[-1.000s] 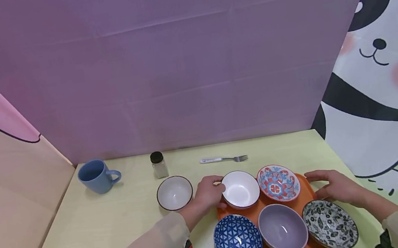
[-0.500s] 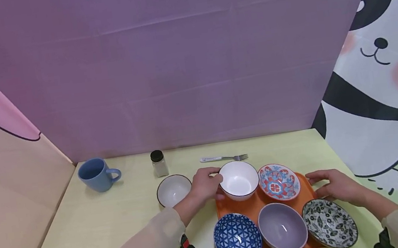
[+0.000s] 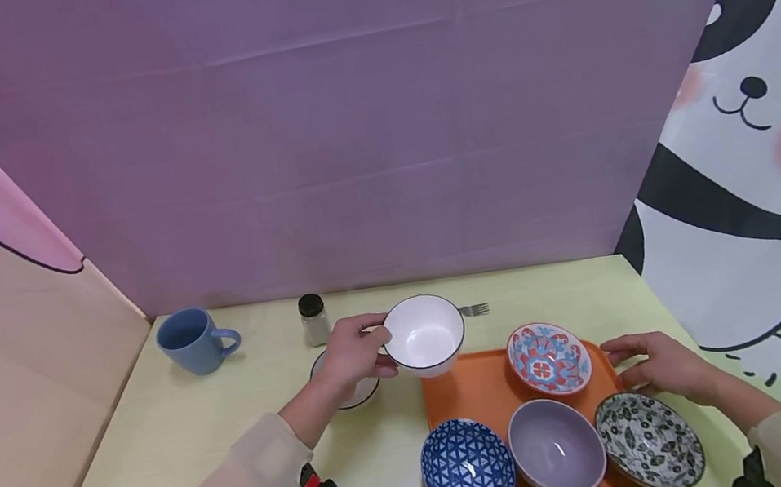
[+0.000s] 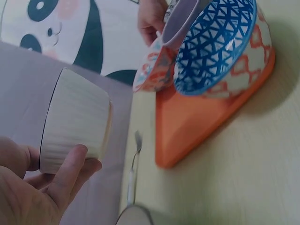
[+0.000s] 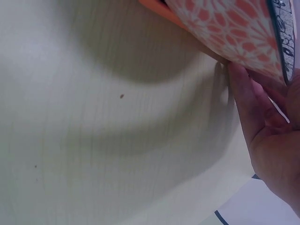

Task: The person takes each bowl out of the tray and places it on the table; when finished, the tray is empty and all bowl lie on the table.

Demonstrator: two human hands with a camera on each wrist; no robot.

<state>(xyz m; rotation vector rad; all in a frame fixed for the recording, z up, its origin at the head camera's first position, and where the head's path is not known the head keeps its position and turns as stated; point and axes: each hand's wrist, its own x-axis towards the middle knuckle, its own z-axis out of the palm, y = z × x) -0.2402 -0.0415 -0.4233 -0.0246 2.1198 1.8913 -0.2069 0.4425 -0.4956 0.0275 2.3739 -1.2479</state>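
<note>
My left hand grips a white bowl with a dark rim by its left side, thumb near the rim and fingers lower on the wall. In the left wrist view this bowl is raised off the table. Behind my left hand, a second white bowl is partly hidden. My right hand rests at the right edge of the orange tray, fingers fairly straight. Close by it are a black-and-white leaf-patterned bowl and a red-and-blue floral bowl.
A purple bowl and a blue triangle-patterned bowl occupy the tray's near side. Along the back stand a blue mug and a black-capped jar. A fork lies partly behind the raised bowl.
The left hand has lifted the white bowl off the tray's back left corner and carried it up and leftward, partly covering the other white bowl and the fork. The right hand stays put.
</note>
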